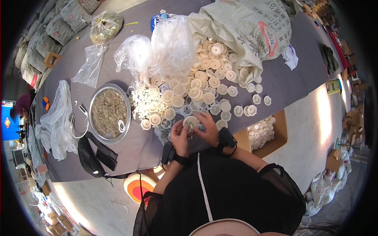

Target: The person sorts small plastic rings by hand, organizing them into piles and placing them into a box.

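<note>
Right of the round metal tray, a cream plastic disc is gripped by the fingers of the left hand and right hand, its lower edge hidden. Fine brownish pieces, too small to identify, are held in the tray. Right of it, flanged discs are heaped, partly covered by crinkled clear bags. Grey cloth is spread beneath; beyond the tray, stuffed sacks are stacked.

Black bag — white cord
</note>
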`<state>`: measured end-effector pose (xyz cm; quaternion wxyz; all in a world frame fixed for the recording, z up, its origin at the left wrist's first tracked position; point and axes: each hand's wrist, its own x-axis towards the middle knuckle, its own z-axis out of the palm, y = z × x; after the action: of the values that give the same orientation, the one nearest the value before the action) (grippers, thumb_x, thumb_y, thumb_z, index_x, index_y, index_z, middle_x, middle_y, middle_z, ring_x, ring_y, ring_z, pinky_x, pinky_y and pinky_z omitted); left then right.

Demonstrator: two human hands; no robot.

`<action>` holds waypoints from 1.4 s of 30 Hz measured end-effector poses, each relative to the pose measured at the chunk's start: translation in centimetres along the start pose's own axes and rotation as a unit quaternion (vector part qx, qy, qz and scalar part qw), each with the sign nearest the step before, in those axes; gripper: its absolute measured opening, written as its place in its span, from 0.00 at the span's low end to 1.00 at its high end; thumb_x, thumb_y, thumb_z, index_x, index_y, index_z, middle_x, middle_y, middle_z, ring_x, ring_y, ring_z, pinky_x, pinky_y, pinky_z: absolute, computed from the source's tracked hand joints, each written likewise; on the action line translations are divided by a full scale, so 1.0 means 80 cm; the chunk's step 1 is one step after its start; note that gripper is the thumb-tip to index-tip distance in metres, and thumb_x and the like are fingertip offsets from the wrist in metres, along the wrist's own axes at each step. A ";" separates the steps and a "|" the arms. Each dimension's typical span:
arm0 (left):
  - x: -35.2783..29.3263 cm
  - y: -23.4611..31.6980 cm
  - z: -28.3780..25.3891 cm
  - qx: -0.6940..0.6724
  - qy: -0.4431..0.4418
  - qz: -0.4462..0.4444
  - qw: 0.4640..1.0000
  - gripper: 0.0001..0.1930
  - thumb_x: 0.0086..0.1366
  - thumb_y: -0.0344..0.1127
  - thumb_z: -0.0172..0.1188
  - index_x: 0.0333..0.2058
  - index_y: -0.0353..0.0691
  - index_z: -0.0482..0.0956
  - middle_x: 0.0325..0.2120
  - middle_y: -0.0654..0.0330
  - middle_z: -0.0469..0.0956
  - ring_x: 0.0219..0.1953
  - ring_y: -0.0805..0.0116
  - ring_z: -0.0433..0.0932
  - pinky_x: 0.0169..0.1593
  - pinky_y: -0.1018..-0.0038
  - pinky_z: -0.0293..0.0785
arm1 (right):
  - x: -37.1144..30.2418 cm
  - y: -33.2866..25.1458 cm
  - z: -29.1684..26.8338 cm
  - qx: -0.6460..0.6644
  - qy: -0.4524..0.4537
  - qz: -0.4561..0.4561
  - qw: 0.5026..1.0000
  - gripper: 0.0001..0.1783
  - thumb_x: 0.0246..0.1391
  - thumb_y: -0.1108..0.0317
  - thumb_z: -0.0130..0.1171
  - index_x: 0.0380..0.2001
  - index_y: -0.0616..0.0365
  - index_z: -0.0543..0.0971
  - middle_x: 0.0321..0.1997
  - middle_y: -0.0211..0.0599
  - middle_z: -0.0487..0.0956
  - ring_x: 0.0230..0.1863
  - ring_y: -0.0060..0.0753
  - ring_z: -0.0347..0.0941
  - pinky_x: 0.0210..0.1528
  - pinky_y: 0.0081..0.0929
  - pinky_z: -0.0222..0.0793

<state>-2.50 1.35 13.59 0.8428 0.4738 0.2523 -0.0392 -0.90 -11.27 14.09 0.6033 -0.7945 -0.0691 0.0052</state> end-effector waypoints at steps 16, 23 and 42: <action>0.002 -0.011 -0.002 0.018 -0.006 0.062 0.998 0.11 0.56 0.23 0.52 0.39 0.34 0.66 0.34 0.58 0.73 0.35 0.74 0.73 0.33 0.81 0.74 | 0.008 0.017 -0.004 -0.217 -0.008 -0.263 0.940 0.12 0.33 0.71 0.61 0.28 0.53 0.76 0.26 0.31 0.73 0.26 0.35 0.68 0.27 0.29 0.64; 0.007 -0.016 -0.007 0.067 -0.024 0.123 0.990 0.12 0.55 0.23 0.53 0.39 0.32 0.67 0.34 0.58 0.73 0.34 0.74 0.73 0.34 0.81 0.72 | -0.005 0.017 0.012 0.088 0.011 0.125 0.988 0.09 0.39 0.71 0.61 0.28 0.59 0.77 0.24 0.32 0.76 0.22 0.23 0.70 0.25 0.19 0.63; -0.011 0.003 0.001 0.114 -0.065 0.112 0.985 0.13 0.54 0.24 0.55 0.39 0.31 0.68 0.33 0.57 0.73 0.34 0.74 0.74 0.36 0.81 0.71 | 0.000 0.036 0.003 0.263 -0.063 0.177 0.946 0.16 0.45 0.69 0.58 0.38 0.63 0.70 0.35 0.33 0.74 0.35 0.20 0.69 0.37 0.19 0.67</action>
<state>-3.14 1.24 14.20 0.7968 0.5887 0.1358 -0.0037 -0.59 -11.77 11.23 0.7747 -0.6050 0.0384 0.1802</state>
